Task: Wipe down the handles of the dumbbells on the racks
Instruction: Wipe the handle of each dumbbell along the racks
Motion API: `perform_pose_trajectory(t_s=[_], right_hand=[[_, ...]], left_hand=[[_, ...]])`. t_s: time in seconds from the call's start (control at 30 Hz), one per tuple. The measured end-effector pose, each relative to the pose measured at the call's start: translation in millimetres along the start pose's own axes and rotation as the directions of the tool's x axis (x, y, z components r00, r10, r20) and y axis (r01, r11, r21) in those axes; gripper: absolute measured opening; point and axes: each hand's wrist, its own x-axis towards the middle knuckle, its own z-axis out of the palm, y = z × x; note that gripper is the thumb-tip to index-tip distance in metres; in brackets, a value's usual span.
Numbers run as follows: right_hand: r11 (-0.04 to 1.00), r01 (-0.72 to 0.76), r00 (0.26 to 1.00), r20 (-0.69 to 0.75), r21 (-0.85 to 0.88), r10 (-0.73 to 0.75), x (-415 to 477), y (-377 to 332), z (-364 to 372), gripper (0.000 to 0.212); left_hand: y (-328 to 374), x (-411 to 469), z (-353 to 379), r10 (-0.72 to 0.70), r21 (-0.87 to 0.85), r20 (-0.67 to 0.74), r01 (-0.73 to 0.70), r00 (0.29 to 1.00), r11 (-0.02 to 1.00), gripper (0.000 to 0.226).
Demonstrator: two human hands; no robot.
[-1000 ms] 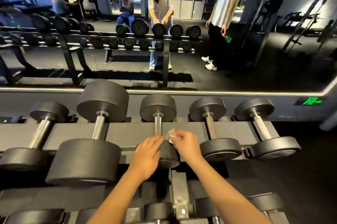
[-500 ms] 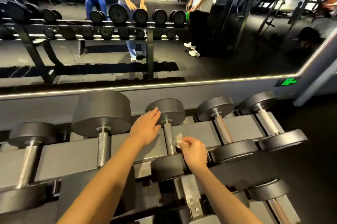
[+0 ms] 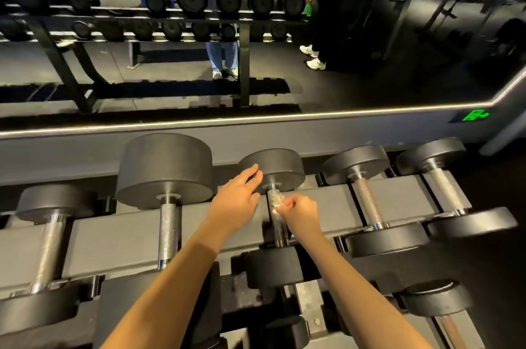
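HEAD VIEW: A person leans over the top tier of a dark grey rack [image 3: 119, 235] in a mirrored gym. The left hand [image 3: 236, 198] lies flat, its fingers [image 3: 250, 173] straight and relaxed, touching the far head of the middle dumbbell [image 3: 284, 166]. The right hand [image 3: 301, 213] has its fingers [image 3: 287, 203] curled, pinching a small crumpled whitish wipe [image 3: 274, 202] against the upper part of that dumbbell's knurled steel handle [image 3: 278, 225], just below the far head. The dumbbell lies across the rack's two rails, with its near head under the right forearm.

Just to its left sits a larger dumbbell [image 3: 165, 166]. To its right are a lighter dumbbell [image 3: 367, 200] and, past it, the end dumbbell [image 3: 444, 186]. The black heads show no legible lettering from this angle.

Below the mirror [image 3: 398, 78], on the low wall at right, a green sign [image 3: 474, 115] glows. Its figure looks like an exit pictogram, though it is too small to be sure. The mirror reflects the rack and a bystander in white shoes [image 3: 313, 60].
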Motion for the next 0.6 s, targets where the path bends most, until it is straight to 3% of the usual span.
perform_pose_trajectory(t_s=[0.17,0.3,0.43,0.6], right_hand=[[0.992,0.062,0.997,-0.060,0.107,-0.055,14,-4,1,0.010],[0.996,0.082,0.996,-0.035,0.034,-0.081,15,7,4,0.006],[0.999,0.027,0.998,0.060,0.018,-0.028,14,19,2,0.028],[0.998,0.041,0.999,-0.006,0.041,-0.040,26,2,3,0.014]], left_hand=[[2,-3,1,-0.014,-0.035,0.001,0.015,1.000,0.999,0.054],[3,-3,0,-0.016,-0.080,-0.004,0.016,1.000,0.997,0.053],[6,1,-6,-0.019,-0.087,-0.039,0.015,0.999,0.996,0.055],[6,1,-4,-0.015,-0.033,-0.039,0.014,0.999,0.999,0.054]])
